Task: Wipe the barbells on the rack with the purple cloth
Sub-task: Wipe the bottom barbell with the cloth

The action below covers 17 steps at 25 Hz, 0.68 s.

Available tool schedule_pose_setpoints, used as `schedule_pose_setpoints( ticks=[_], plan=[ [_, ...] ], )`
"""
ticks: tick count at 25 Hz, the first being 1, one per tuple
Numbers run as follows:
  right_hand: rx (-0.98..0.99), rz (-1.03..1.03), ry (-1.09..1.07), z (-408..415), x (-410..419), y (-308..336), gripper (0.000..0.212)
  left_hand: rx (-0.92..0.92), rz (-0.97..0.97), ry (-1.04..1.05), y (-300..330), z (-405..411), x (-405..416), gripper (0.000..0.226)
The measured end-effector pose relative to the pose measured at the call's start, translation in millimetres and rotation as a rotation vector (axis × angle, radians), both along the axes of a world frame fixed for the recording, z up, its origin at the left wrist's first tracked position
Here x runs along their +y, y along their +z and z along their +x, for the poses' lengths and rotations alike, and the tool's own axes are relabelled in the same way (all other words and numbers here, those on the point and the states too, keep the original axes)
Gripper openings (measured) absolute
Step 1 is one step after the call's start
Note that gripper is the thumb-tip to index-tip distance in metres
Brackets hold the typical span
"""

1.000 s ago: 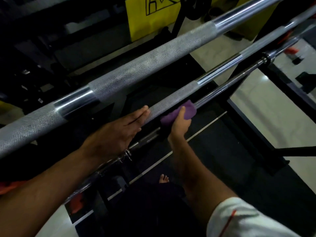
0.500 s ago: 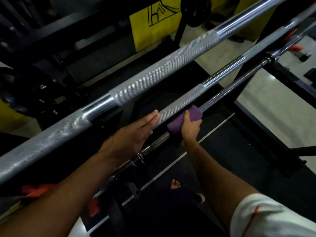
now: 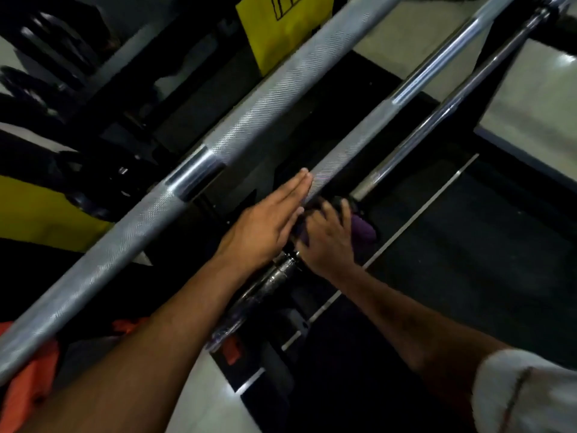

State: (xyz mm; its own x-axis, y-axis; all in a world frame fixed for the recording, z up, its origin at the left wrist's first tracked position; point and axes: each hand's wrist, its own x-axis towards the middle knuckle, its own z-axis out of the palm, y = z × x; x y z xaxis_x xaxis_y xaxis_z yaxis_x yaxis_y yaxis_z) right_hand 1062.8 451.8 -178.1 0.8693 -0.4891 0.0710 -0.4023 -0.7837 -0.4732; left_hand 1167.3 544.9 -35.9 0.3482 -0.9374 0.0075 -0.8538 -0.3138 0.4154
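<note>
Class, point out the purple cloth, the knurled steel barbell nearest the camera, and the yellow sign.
Purple cloth [image 3: 363, 229], head view, exposed fold.
Knurled steel barbell [image 3: 268, 101], head view, knurled shaft.
Yellow sign [image 3: 281, 35], head view, plain face.

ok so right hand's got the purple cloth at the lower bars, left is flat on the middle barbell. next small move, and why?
Probably draw the purple cloth up-right along the thin lowest bar. The right hand holds the cloth bunched near that bar's near stretch, most of its length beyond lies uncovered, and the left hand rests flat on the middle barbell, seemingly steadying it. Whether the cloth touches a bar is unclear.
</note>
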Motion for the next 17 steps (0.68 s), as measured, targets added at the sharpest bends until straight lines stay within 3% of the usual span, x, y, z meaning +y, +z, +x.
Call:
schedule_pose_setpoints(
  ticks=[2,4,6,8,10,14,17],
  plan=[
    [0.021,-0.037,0.139,-6,36,-7,0.056,-0.013,-0.003,-0.02,-1,0,-1,0.054],
    [-0.016,-0.125,0.277,-11,21,-13,0.053,-0.013,-0.006,-0.005,-1,2,0,0.053],
    [-0.041,-0.25,0.23,-8,-25,-20,0.044,-0.01,-0.013,-0.01,-2,1,0,0.053],
    [-0.054,-0.234,0.065,-1,-76,-15,0.037,-0.018,-0.013,-0.022,-4,0,-1,0.053],
    [-0.032,-0.215,-0.001,2,-69,-10,0.036,-0.016,0.001,-0.021,-3,2,-2,0.053],
    [-0.025,-0.204,0.307,-5,8,-20,0.045,-0.045,0.035,-0.003,0,0,-2,0.053],
    [-0.063,-0.269,0.313,-2,-45,-19,0.039,-0.033,0.005,-0.016,-1,-1,-2,0.052]
  ],
)
